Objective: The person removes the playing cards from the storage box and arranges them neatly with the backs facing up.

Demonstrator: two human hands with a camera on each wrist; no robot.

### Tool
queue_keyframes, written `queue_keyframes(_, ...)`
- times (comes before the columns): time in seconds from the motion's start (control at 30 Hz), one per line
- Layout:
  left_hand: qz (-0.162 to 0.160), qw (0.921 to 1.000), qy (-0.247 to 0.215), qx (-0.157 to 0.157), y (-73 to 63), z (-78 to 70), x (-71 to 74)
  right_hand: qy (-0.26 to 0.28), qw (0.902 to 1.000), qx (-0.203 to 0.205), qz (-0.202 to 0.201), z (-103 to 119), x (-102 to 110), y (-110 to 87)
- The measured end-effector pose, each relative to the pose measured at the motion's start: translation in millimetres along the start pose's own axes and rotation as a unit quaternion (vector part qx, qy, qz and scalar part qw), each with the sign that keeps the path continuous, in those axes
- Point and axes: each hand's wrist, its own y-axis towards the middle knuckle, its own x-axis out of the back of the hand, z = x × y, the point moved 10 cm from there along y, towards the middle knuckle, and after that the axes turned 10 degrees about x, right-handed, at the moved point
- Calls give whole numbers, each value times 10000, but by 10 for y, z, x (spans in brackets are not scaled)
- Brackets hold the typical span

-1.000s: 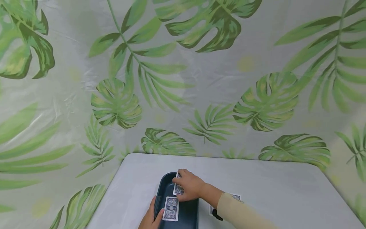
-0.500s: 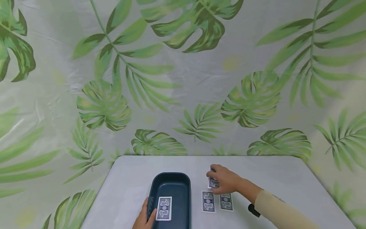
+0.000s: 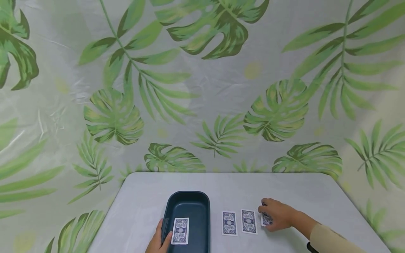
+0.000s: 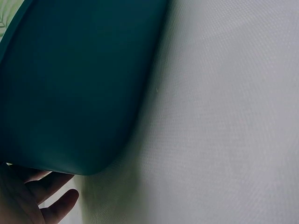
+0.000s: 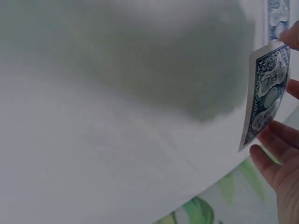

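My left hand (image 3: 158,239) grips the left rim of a dark blue-green rectangular tray (image 3: 199,228), thumb over the edge and fingers along the outer wall. In the left wrist view, those fingers lie against the end of the tray (image 4: 79,84). One face-down playing card (image 3: 180,231) lies inside the tray near my left thumb. Over to the right, my right hand (image 3: 280,213) pinches another playing card (image 5: 268,93) by its short ends, between thumb and fingers. It is slightly bowed and tilted close over the table, its blue patterned back showing in the right wrist view.
Two face-down playing cards lie side by side between the tray and my right hand, a left card (image 3: 229,223) and a right card (image 3: 249,221). Everything stands on a white table (image 3: 300,189). A leaf-patterned curtain (image 3: 221,88) hangs behind its far edge.
My right hand has carried a card out of the tray and rightward past the two cards on the table. The left hand keeps its grip on the tray; the head view has shifted slightly.
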Motion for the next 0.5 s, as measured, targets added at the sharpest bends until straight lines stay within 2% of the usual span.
queue_keyframes(0.2, -16, 10000, 61, -44, -5, -15, 15, 94, 9999, -137, 39, -74, -183, -110)
queue_keyframes(0.5, -10, 9995, 150, 293, 14, 43, -12, 227, 9995, -213, 92, -152, -326, -140)
